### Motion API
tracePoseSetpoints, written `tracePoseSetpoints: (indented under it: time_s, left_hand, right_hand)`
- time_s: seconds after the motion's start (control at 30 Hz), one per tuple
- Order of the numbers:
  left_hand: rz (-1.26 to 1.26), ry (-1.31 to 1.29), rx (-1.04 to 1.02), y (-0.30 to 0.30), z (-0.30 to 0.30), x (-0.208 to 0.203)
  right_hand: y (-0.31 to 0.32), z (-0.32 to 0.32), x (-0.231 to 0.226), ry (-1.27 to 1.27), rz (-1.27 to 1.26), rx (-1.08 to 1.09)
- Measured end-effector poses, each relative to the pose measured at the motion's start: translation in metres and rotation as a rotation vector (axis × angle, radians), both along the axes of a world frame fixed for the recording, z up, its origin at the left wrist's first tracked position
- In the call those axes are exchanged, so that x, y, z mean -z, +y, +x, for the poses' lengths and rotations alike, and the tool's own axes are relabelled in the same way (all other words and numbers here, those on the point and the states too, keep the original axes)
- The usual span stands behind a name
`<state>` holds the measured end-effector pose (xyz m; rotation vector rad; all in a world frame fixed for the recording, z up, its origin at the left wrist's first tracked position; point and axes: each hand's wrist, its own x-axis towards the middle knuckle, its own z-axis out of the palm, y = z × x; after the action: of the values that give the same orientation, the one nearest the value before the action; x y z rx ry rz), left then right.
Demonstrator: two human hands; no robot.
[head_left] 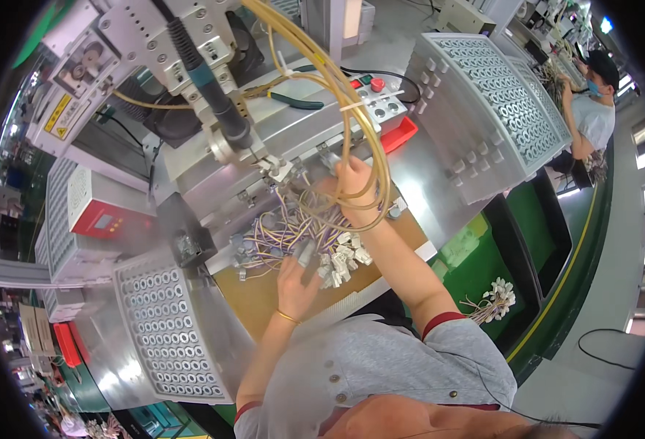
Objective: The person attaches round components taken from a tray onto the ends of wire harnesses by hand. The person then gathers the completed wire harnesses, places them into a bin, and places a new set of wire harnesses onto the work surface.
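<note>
A pile of cable assemblies [282, 238], with purple and pale wires, lies on a brown work mat [249, 300]. White connectors [344, 260] lie in a clump at its near side. At the front of the pile my left hand [297, 289] is closed, its fingertips beside a blurred grey piece; what they grip is unclear. My right hand [355, 179] reaches up to the machine fixture, with yellowish tubes [377, 135] crossing in front of it. Its fingers are curled at a small metal part that I cannot make out. Just left of that hand hangs the machine's working head [282, 170].
Trays of round metal parts stand at left [165, 329] and at right [494, 91]. A button box [387, 110], a red bin [399, 135] and green-handled pliers [297, 101] sit behind the fixture. Another person [593, 117] works at far right. More cables [494, 300] lie in a green-lined bin.
</note>
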<state>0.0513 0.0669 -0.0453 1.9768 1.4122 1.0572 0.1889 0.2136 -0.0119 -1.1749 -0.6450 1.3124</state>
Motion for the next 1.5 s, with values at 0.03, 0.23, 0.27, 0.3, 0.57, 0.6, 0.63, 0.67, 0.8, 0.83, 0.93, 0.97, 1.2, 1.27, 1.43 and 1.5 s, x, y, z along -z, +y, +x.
tracePoseSetpoints:
  time_s: [0.03, 0.23, 0.27, 0.3, 0.57, 0.6, 0.63, 0.67, 0.8, 0.83, 0.93, 0.97, 1.2, 1.27, 1.43, 1.5]
  left_hand:
    - [0.007, 0.005, -0.012, -0.001, 0.000, 0.001]
    - [0.012, 0.023, -0.028, -0.002, 0.002, 0.001]
    - [0.017, 0.013, -0.038, -0.002, 0.002, 0.001]
    - [0.010, 0.013, -0.039, -0.002, 0.002, 0.001]
    - [-0.009, 0.054, -0.038, -0.004, 0.004, 0.002]
    - [-0.035, 0.032, -0.046, -0.005, 0.005, 0.002]
    - [-0.034, 0.022, -0.051, -0.005, 0.006, 0.002]
    - [-0.052, 0.049, -0.056, -0.004, 0.006, 0.001]
    - [0.021, 0.049, -0.062, -0.002, 0.008, 0.001]
    - [0.044, 0.031, -0.052, -0.001, 0.008, 0.001]
    - [-0.014, 0.033, -0.077, -0.003, 0.008, 0.001]
    - [-0.010, 0.048, -0.084, -0.003, 0.008, 0.001]
    - [0.020, 0.011, -0.081, -0.003, 0.006, 0.003]
    - [0.037, -0.033, -0.079, -0.003, 0.005, 0.004]
    - [0.058, -0.066, -0.066, -0.005, 0.000, 0.005]
    - [0.042, -0.081, -0.061, -0.005, -0.003, 0.005]
  right_hand:
    - [0.003, 0.001, -0.002, 0.083, 0.000, -0.030]
    - [0.004, 0.051, -0.006, -0.532, 0.220, -0.121]
    - [0.007, 0.063, -0.006, -0.745, 0.405, -0.035]
    - [0.013, 0.076, -0.006, -0.821, 0.368, 0.044]
    - [0.079, 0.129, 0.016, -1.519, 0.704, 0.124]
    - [0.082, 0.131, 0.020, -1.591, 0.723, 0.071]
    - [0.084, 0.132, 0.023, -1.586, 0.715, 0.055]
    - [0.087, 0.134, 0.023, -1.637, 0.703, 0.021]
    - [0.073, 0.129, 0.006, -1.610, 0.866, 0.102]
    - [0.063, 0.123, -0.002, -1.613, 0.888, 0.092]
    - [0.004, 0.090, -0.021, -1.041, 0.624, 0.000]
    - [-0.017, 0.078, -0.026, -1.008, 0.481, -0.153]
    - [-0.019, 0.024, -0.032, -0.821, 0.287, -0.634]
    - [-0.010, 0.017, -0.030, -0.732, 0.368, -0.668]
    - [-0.011, -0.005, -0.028, -0.357, -0.028, -0.536]
    - [-0.013, -0.015, -0.027, -0.343, -0.039, -0.456]
